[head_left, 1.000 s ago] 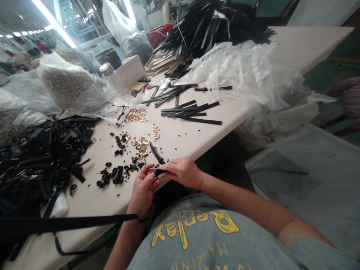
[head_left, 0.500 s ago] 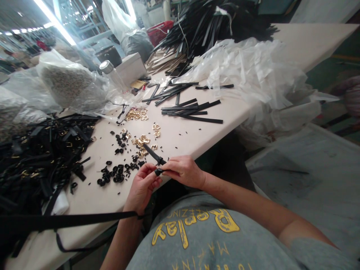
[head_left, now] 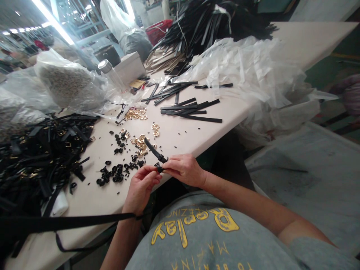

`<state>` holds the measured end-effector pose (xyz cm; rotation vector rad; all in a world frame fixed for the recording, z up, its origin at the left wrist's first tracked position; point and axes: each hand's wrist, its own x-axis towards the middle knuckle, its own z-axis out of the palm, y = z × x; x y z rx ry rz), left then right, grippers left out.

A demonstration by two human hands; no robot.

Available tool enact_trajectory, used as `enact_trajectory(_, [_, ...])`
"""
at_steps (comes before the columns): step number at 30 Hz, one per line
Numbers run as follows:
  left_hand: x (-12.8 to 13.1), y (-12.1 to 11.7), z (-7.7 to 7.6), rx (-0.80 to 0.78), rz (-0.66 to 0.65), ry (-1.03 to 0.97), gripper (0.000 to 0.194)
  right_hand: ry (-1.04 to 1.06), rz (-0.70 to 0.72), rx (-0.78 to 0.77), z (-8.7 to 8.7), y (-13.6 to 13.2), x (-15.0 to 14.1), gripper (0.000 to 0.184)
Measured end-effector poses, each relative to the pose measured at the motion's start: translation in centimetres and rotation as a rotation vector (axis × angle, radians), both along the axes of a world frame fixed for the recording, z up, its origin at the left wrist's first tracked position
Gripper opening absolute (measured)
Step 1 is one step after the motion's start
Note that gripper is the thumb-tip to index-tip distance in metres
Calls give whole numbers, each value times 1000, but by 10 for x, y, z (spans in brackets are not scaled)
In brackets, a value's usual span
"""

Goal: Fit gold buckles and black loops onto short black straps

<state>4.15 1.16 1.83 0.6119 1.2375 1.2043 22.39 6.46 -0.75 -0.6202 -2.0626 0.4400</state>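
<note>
Over the table's front edge, both hands meet on a narrow black strap [head_left: 154,150]. My right hand [head_left: 184,169] pinches it between thumb and fingers, and its free end points up and away over the table. My left hand [head_left: 143,184] is closed on a small black loop [head_left: 159,169] at the strap's near end. The fingers partly hide where strap and loop meet. Just beyond the hands lie gold buckles [head_left: 140,143], and black rings or loops [head_left: 114,173] are heaped to their left with tiny black bits scattered about.
Black straps with gold buckles [head_left: 42,161] are piled on the left. Cut black strips [head_left: 194,108] lie mid-table before crumpled clear plastic [head_left: 253,71]. Filled plastic bags [head_left: 64,80], a bottle [head_left: 108,71] and a big bundle of black strips [head_left: 208,30] stand farther back.
My left hand's fingers have shifted slightly on the small loop, which now sits a little nearer my right hand. The strap tilts a bit differently.
</note>
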Motion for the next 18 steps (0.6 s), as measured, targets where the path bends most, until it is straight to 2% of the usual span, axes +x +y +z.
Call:
enact_trajectory(6, [4, 0, -4, 11, -4, -5, 33, -11, 9, 18, -2, -1, -1, 22])
enact_trajectory(10, [4, 0, -6, 15, 16, 27, 34, 27, -14, -51, -6, -2, -1, 19])
enact_trajectory(13, [4, 1, -8, 41, 4, 63, 32, -49, -43, -128, -8, -4, -2, 18])
enact_trajectory(18, [6, 4, -9, 83, -26, 104, 29, -123, -51, -219, -10, -9, -4, 40])
